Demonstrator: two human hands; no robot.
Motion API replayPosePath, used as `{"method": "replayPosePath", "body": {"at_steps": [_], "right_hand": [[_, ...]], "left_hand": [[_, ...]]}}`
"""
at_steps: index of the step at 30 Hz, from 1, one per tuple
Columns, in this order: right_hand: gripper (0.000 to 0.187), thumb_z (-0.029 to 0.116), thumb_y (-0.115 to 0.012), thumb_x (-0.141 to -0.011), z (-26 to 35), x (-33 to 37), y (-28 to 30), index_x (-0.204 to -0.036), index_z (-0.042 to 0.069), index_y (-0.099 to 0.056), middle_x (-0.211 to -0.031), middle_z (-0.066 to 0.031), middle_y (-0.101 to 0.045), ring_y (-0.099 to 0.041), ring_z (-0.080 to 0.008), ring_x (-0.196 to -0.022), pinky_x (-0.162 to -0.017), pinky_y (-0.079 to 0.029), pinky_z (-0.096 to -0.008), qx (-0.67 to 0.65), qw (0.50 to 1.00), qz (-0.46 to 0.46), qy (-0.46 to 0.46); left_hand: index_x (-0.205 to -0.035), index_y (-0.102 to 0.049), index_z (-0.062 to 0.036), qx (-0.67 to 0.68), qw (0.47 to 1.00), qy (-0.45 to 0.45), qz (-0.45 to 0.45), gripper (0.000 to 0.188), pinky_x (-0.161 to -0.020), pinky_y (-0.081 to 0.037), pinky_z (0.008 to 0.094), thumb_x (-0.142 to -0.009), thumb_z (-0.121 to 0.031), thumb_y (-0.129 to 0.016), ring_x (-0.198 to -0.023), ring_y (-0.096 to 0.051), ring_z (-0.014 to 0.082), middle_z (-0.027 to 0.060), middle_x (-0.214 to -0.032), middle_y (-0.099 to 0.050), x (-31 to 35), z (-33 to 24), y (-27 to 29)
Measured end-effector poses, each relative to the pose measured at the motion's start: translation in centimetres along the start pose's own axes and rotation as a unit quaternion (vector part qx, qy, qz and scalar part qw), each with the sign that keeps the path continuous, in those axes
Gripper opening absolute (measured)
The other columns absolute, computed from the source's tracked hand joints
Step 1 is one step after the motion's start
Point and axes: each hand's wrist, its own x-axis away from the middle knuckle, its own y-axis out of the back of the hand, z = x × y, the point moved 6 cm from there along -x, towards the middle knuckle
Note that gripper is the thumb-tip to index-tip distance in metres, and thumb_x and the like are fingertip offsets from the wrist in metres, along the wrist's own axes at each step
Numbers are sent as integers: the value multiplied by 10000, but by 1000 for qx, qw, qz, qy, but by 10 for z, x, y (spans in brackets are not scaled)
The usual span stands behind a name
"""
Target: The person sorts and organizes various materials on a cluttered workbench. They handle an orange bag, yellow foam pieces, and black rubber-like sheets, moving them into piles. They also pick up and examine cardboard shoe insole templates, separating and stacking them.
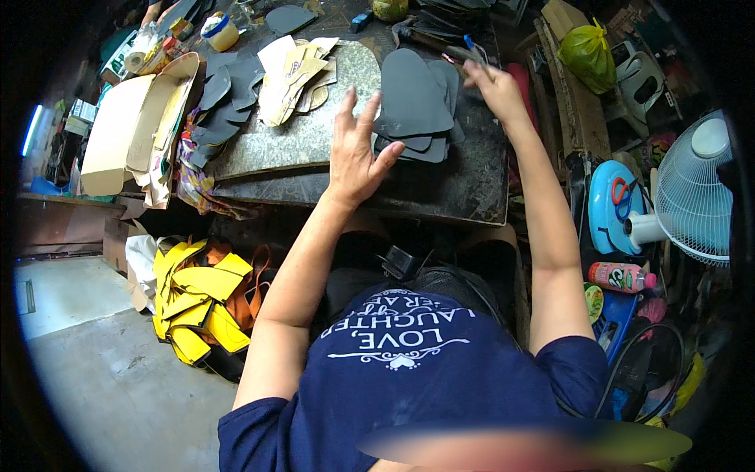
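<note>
My left hand hovers over the near edge of the worktable with its fingers spread and nothing in it. Just right of it lies a stack of dark grey, rounded sole-shaped sheets. Beyond the stack's right side is my right hand, its fingers slightly blurred and bent around a slender pen-like tool with a blue end. A speckled grey board rests under cream paper or card patterns, left of the stack. More dark cut pieces are heaped at the board's left.
An open cardboard box stands at the table's left, near a lidded jar. Yellow strips are piled below on the floor. To my right are a fan, a pink bottle and a green plastic bag.
</note>
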Motion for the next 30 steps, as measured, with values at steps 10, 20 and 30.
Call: {"method": "replayPosePath", "body": {"at_steps": [10,20,30], "right_hand": [[700,238,-716,-824,32,91,-46,-1392,-6,-386,-1290,-135,-516,-432,-208,-1251,-1081,-291,-341,-255,966,32,-10],[552,153,-638,-866,6,35,-39,-1341,-44,-438,-1274,-129,-529,-523,-186,-1133,-988,-392,-301,-359,932,-41,1],[443,234,-461,-988,4,41,-28,-1353,-9,-399,-1247,-170,-524,-501,-219,-1170,-1019,-385,-316,-299,933,-186,73]], "left_hand": [[-1417,-281,18,-167,985,34,34,900,-1069,-314,520,-658,-107,-749,-1227,-442,441,295,-1257,-480,14,-26,-45],[-1449,-220,-8,-119,988,26,99,878,-1020,-359,465,-743,-151,-722,-1106,-517,431,323,-1188,-505,-33,-26,-54],[-1222,-561,-63,-287,951,71,84,581,-921,-458,453,-736,-324,-744,-1098,-495,406,232,-1193,-517,-165,98,39]]}}
